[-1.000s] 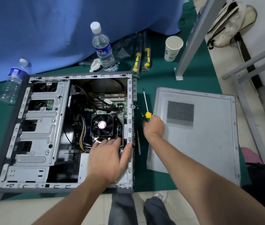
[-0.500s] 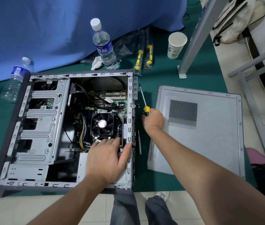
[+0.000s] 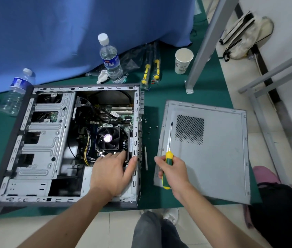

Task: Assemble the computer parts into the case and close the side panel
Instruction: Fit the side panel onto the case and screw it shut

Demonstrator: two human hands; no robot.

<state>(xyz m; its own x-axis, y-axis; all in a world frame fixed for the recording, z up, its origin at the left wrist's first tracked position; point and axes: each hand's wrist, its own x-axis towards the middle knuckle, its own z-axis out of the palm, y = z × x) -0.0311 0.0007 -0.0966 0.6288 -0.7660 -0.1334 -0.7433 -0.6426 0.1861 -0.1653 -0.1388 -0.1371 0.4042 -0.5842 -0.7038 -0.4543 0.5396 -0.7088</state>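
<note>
A: Head view, left half. Open computer case (image 3: 39, 145) lying on its side on a green mat (image 3: 186, 93), interior facing up. CPU cooler fan (image 3: 108, 138) seated on the motherboard (image 3: 118, 113); yellow cable bundle (image 3: 87, 149) just left of the fan.

B: Left hand (image 3: 113, 173)?

A: Resting inside the case below the fan, fingers straight and spread, thumb (image 3: 132, 166) against the case's right rail. Gripping nothing.

B: Right hand (image 3: 173, 171)?

A: Curled round the green-and-yellow handle of a screwdriver (image 3: 168, 154); shaft pointing away from the person, lying over the left edge of the side panel (image 3: 218, 158).

B: Panel position?

A: Flat on the mat, right of the case, apart from it, vent grille (image 3: 189, 129) showing. Small screws (image 3: 149, 128) scattered on the mat between case and panel.

B: Far side?

A: Upright water bottle (image 3: 112, 59) behind the case, crumpled tissue (image 3: 102, 76) beside it. Second bottle (image 3: 16, 92) tilted at the case's far left corner. Two bagged yellow-handled tools (image 3: 151, 70), then a paper cup (image 3: 183, 60) near a grey metal leg (image 3: 206, 43). Blue cloth (image 3: 70, 33) hanging behind everything.
</note>
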